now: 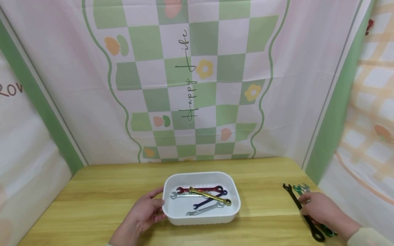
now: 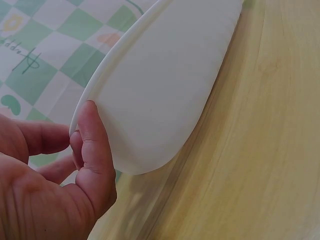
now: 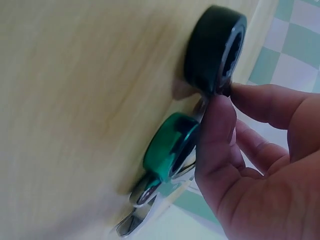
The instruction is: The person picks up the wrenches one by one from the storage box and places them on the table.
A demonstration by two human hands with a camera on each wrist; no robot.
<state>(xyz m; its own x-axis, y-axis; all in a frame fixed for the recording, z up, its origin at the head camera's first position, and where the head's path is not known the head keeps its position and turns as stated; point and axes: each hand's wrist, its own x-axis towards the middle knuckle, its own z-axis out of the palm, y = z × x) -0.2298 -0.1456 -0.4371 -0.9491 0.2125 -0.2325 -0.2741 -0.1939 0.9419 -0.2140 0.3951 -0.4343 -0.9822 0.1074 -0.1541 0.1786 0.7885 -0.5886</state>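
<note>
A white plastic basin [image 1: 201, 220] stands on the table with several combination wrenches inside. Among them are a red wrench [image 1: 200, 189], a gold wrench [image 1: 212, 195], a purple wrench [image 1: 204, 202] and silver ones. My left hand [image 1: 146, 209] holds the basin's left end, fingertips at its rim in the left wrist view. At the table's right side, my right hand [image 1: 320, 208] pinches a black ratchet wrench [image 1: 307, 222] between thumb and finger. Beside it lies a green wrench [image 3: 167, 147], partly covered by the hand, and a silver wrench [image 1: 304, 187].
The wooden table [image 1: 123, 181] runs back to a patterned cloth [image 1: 203, 99] hanging behind it. More cloth hangs close along the left and right sides. The right-hand wrenches lie near the table's right edge.
</note>
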